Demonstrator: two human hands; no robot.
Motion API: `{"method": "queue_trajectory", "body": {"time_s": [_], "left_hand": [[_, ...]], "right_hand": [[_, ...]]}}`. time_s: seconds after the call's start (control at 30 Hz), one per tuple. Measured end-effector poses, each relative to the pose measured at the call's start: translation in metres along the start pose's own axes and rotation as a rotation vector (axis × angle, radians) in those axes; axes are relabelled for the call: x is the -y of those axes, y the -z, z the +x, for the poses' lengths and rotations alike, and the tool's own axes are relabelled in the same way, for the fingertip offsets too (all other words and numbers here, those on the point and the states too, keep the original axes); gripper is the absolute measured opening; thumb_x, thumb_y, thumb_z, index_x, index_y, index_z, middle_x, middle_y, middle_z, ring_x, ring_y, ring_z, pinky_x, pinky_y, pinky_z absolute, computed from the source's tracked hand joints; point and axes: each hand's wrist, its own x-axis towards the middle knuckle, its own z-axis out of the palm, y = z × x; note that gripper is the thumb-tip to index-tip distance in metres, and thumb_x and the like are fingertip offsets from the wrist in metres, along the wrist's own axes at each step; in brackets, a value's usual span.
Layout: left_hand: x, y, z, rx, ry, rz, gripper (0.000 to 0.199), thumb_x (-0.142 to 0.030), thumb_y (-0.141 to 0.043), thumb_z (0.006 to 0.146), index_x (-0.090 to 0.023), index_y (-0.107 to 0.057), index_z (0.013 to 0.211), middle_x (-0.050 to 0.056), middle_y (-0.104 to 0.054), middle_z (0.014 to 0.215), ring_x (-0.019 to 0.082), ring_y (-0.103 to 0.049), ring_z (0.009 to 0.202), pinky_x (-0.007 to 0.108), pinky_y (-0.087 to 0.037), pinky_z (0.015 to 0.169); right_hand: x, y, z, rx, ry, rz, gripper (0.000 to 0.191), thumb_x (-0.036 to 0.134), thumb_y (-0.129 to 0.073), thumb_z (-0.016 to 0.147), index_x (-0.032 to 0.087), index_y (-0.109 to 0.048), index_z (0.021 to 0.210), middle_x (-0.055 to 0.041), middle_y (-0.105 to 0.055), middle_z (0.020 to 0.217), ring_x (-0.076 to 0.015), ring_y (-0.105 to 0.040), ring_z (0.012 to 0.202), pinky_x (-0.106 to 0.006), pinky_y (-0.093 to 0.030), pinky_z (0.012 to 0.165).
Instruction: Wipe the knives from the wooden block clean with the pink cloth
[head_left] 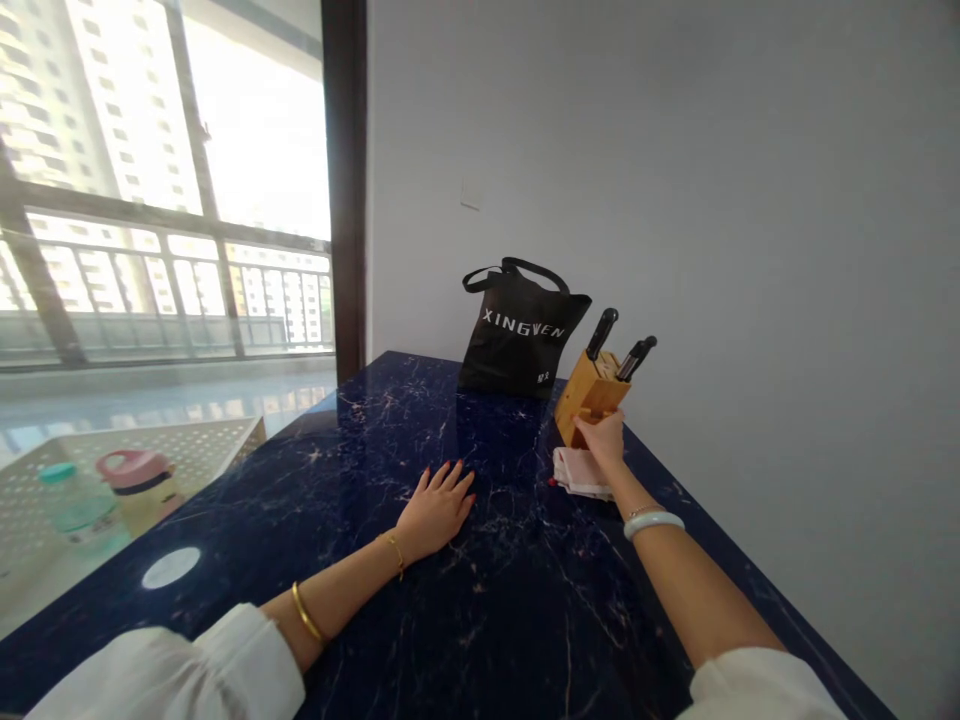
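Observation:
My right hand (606, 438) grips the lower front of a wooden knife block (576, 392) near the table's right edge. Black-handled knives (602, 334) stick up out of the block's top. Just below that hand a folded pale pink cloth (580, 472) lies on the table, with a small red spot at its left corner. My left hand (437, 508) rests flat on the dark blue marbled table (480, 600), fingers spread, holding nothing. Part of my right hand's fingers is hidden behind the hand itself.
Behind the knife block, a black tote bag (517, 345) with white lettering stands against the wall. Left of the table, a perforated white basket (217, 440) holds a clear bottle (82, 515) with a green cap and a pink-lidded bottle (142, 485). A window lies beyond.

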Motion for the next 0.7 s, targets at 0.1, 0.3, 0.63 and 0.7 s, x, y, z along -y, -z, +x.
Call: {"method": "queue_trajectory", "body": {"time_s": [0.1, 0.3, 0.63, 0.7], "left_hand": [[-0.002, 0.001, -0.001, -0.023, 0.002, 0.002, 0.047, -0.039, -0.02, 0.088, -0.022, -0.033, 0.13, 0.009, -0.032, 0.137, 0.027, -0.025, 0.126, 0.049, -0.022, 0.097], [-0.003, 0.0, -0.001, -0.035, 0.011, -0.009, 0.047, -0.038, -0.019, 0.089, -0.022, -0.032, 0.13, 0.009, -0.031, 0.137, 0.027, -0.024, 0.126, 0.05, -0.021, 0.098], [-0.002, -0.003, 0.0, -0.048, 0.025, -0.005, 0.046, -0.039, -0.019, 0.089, -0.022, -0.033, 0.13, 0.009, -0.032, 0.136, 0.027, -0.024, 0.126, 0.051, -0.022, 0.098], [-0.002, -0.002, 0.001, -0.038, 0.026, 0.006, 0.046, -0.038, -0.021, 0.089, -0.023, -0.032, 0.13, 0.009, -0.033, 0.136, 0.027, -0.025, 0.125, 0.051, -0.023, 0.097]], "right_hand": [[0.002, -0.003, 0.002, -0.031, -0.061, -0.083, 0.083, 0.053, -0.06, 0.054, 0.015, -0.028, 0.12, -0.0159, -0.047, 0.113, -0.0295, -0.053, 0.097, -0.039, -0.042, 0.078], [0.027, -0.016, -0.011, -0.008, -0.043, -0.168, 0.089, 0.057, -0.058, 0.051, 0.014, -0.026, 0.123, -0.0168, -0.044, 0.113, -0.0322, -0.054, 0.094, -0.041, -0.044, 0.075], [0.142, -0.078, -0.085, 0.139, 0.114, -0.057, 0.091, 0.049, -0.06, 0.054, 0.012, -0.02, 0.126, -0.0175, -0.042, 0.113, -0.0299, -0.049, 0.101, -0.04, -0.044, 0.075], [0.166, -0.093, -0.102, 0.151, 0.147, -0.024, 0.09, 0.048, -0.061, 0.054, 0.011, -0.02, 0.126, -0.0176, -0.042, 0.112, -0.0296, -0.048, 0.101, -0.04, -0.044, 0.075]]}}
